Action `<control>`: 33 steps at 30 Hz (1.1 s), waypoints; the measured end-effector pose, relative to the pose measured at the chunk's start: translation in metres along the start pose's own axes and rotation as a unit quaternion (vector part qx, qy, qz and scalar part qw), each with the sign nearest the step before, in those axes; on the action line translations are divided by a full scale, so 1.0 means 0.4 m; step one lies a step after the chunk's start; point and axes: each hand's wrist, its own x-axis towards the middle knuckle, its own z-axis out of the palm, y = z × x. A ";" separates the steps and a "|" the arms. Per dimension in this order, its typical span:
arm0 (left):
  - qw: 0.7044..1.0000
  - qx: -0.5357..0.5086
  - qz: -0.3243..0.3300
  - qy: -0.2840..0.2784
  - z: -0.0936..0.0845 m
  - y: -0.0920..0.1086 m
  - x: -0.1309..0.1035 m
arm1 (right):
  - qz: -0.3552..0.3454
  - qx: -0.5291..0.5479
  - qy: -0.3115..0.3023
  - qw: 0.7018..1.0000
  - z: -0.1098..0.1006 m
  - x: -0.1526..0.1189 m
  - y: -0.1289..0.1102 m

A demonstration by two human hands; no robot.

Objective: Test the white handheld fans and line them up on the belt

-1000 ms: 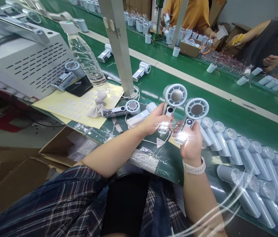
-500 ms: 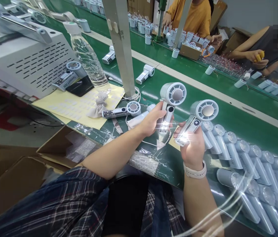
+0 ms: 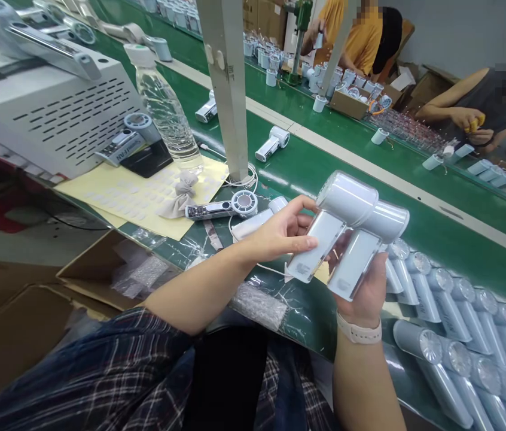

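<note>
Two light-blue handheld fans are held side by side above the green bench, their smooth sides facing me. My left hand [image 3: 291,230] is closed round the handle of the left fan [image 3: 346,196], thumb along its edge. The right fan [image 3: 355,258] rests in my right hand [image 3: 366,288], which wears a white wristband; its fingers are partly hidden behind the handles. The two fan heads touch or overlap. Left of my hands, another fan [image 3: 244,203] lies with its round grille up, beside a white cable and a further pale fan [image 3: 257,222].
Rows of wrapped fans [image 3: 453,290] fill the bench at right. A water bottle [image 3: 163,108] stands on yellow sticker sheets [image 3: 145,203] near a metal post [image 3: 226,90] and a white vented box [image 3: 69,108]. Across the belt [image 3: 369,164], two people handle parts.
Both fans have been turned over, from grilles and lit displays facing me to their plain sides. They have come closer together, and my right hand has shifted slightly lower.
</note>
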 end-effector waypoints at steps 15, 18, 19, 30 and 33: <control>0.999 -0.022 -0.029 -0.015 0.006 0.000 0.000 | 0.013 0.019 0.005 1.000 0.006 -0.020 -0.005; 0.994 -0.068 -0.076 -0.050 0.002 -0.003 0.005 | 0.030 0.051 -0.018 0.998 0.012 -0.010 -0.012; 0.992 -0.079 -0.083 -0.049 0.002 -0.006 0.006 | 0.032 0.054 -0.021 0.998 0.014 -0.008 -0.014; 0.991 -0.126 -0.047 0.014 -0.022 -0.011 0.025 | 0.025 0.102 -0.032 0.994 0.015 -0.002 -0.022; 0.993 -0.104 -0.041 0.033 -0.035 -0.017 0.025 | 0.021 0.106 0.001 0.994 0.007 -0.001 -0.028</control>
